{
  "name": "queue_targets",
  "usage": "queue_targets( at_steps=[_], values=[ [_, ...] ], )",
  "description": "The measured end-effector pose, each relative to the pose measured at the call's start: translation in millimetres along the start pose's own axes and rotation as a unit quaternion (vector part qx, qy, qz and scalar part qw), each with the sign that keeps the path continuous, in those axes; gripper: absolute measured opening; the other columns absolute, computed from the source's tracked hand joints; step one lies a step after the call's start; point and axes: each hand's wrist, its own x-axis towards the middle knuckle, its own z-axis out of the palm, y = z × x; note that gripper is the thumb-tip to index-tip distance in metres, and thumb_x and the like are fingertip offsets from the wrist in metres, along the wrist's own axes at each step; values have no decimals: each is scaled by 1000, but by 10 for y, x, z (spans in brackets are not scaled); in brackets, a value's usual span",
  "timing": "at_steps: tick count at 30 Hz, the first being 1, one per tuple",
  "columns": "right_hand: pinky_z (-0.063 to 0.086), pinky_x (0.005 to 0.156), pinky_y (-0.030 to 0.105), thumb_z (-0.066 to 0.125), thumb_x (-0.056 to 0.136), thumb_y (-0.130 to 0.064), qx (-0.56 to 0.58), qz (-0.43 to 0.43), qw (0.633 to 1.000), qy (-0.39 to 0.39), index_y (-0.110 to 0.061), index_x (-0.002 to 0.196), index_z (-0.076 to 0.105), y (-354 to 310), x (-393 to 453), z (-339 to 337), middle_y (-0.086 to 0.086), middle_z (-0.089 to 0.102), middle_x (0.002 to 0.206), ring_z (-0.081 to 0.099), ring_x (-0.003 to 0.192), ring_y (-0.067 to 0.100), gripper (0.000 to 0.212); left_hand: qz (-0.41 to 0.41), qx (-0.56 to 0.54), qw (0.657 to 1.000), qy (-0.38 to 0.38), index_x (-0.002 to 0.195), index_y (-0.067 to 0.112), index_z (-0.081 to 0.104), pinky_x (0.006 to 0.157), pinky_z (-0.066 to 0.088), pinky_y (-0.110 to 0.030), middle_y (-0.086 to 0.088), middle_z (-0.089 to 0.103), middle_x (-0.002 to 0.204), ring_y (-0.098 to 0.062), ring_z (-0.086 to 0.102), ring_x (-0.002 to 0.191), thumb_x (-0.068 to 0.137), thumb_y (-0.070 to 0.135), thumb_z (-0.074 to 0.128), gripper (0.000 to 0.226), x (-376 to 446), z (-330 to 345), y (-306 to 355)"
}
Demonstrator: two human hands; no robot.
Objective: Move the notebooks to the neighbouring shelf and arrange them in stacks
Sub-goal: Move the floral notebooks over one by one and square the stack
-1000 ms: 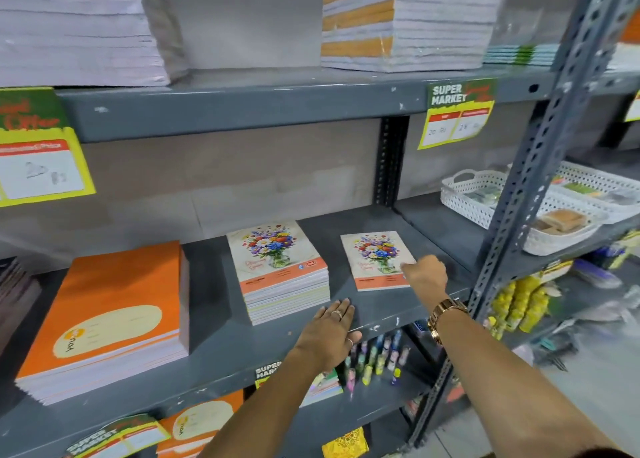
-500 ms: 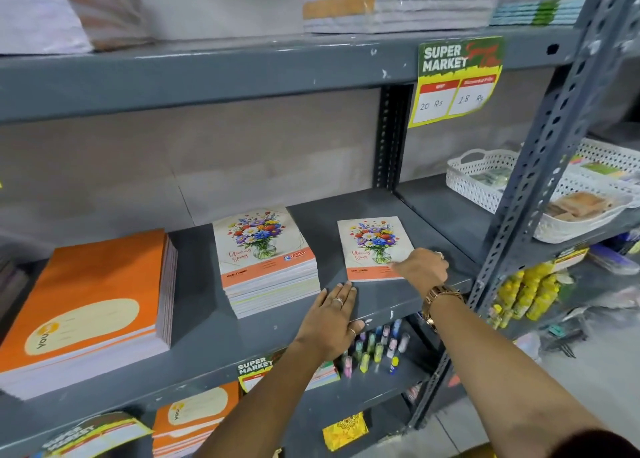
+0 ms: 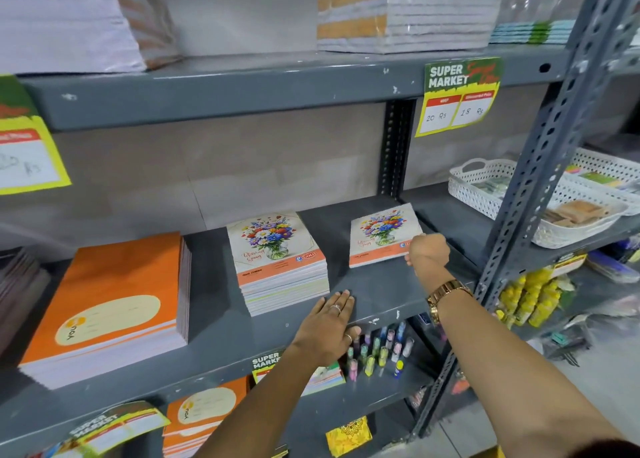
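Note:
A thin floral notebook (image 3: 381, 232) lies flat at the right end of the grey middle shelf (image 3: 374, 295). My right hand (image 3: 429, 249) is closed on its near right corner, fingers curled over the edge. To its left stands a thick stack of the same floral notebooks (image 3: 277, 260). My left hand (image 3: 329, 322) rests flat on the shelf's front edge just in front of that stack, fingers spread and holding nothing. A tall stack of orange notebooks (image 3: 114, 291) sits further left.
The neighbouring shelf (image 3: 457, 222) starts right of the perforated upright post (image 3: 540, 166) and carries white baskets (image 3: 485, 187). A price tag (image 3: 457, 94) hangs from the shelf above. Small coloured bottles (image 3: 377, 350) stand on the shelf below.
My right hand slid from beside the thin floral notebook onto its near right corner and closed on it. My left hand stayed flat on the shelf edge.

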Motion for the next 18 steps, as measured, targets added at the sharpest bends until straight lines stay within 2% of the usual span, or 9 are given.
queue_targets(
  at_steps=[1, 3, 5, 7, 8, 11, 18],
  values=[
    [54, 88, 46, 45, 91, -19, 14, -10, 1000, 7, 6, 112, 56, -47, -38, 14, 29, 68, 109, 67, 99, 41, 34, -2, -3, 1000, -1, 149, 12, 0, 122, -2, -33, -4, -2, 161, -17, -3, 149, 100, 38, 24, 61, -44, -4, -23],
    [54, 87, 46, 42, 94, -22, 42, -33, 998, 19, 4, 112, 55, -183, -217, -16, 28, 68, 108, 67, 97, 41, 34, -7, -8, 1000, -2, 149, 11, 1, 122, -1, -33, -4, -2, 161, -17, -2, 149, 100, 39, 23, 61, -132, -9, -82],
    [56, 68, 41, 39, 97, -22, 75, -46, 996, 15, 3, 106, 56, -314, -404, -41, 23, 69, 97, 68, 73, 36, 31, -11, -12, 1000, -3, 149, 11, 2, 122, 0, -33, -5, -2, 161, -17, -2, 149, 100, 39, 23, 61, -218, -8, -159],
    [47, 44, 31, 38, 98, -19, 104, -48, 993, -15, -2, 96, 54, -429, -576, -17, 17, 63, 78, 55, 46, 24, 24, -15, -14, 1000, -5, 149, 10, 3, 123, 1, -34, -5, -1, 161, -18, -2, 149, 100, 38, 23, 60, -290, -7, -218],
    [43, 40, 28, 38, 98, -18, 111, -49, 992, -32, -3, 93, 52, -475, -664, 20, 15, 60, 70, 50, 42, 20, 21, -17, -14, 1000, -5, 149, 10, 3, 123, 2, -35, -5, -1, 161, -18, -1, 149, 100, 38, 23, 60, -333, -11, -247],
    [42, 38, 27, 39, 98, -17, 120, -57, 988, -78, -3, 92, 48, -561, -933, 179, 9, 52, 57, 47, 39, 19, 18, -29, -13, 999, -8, 150, 10, 3, 123, 2, -35, -5, 0, 161, -18, 0, 149, 100, 39, 23, 61, -469, -32, -337],
    [45, 46, 28, 41, 97, -17, 62, -65, 987, -137, -3, 89, 52, -554, -1378, 648, 7, 53, 57, 50, 41, 18, 19, -65, -27, 998, -4, 150, 11, 6, 123, 3, -36, -4, 3, 161, -18, 2, 149, 100, 38, 23, 59, -822, -69, -635]
  ],
)
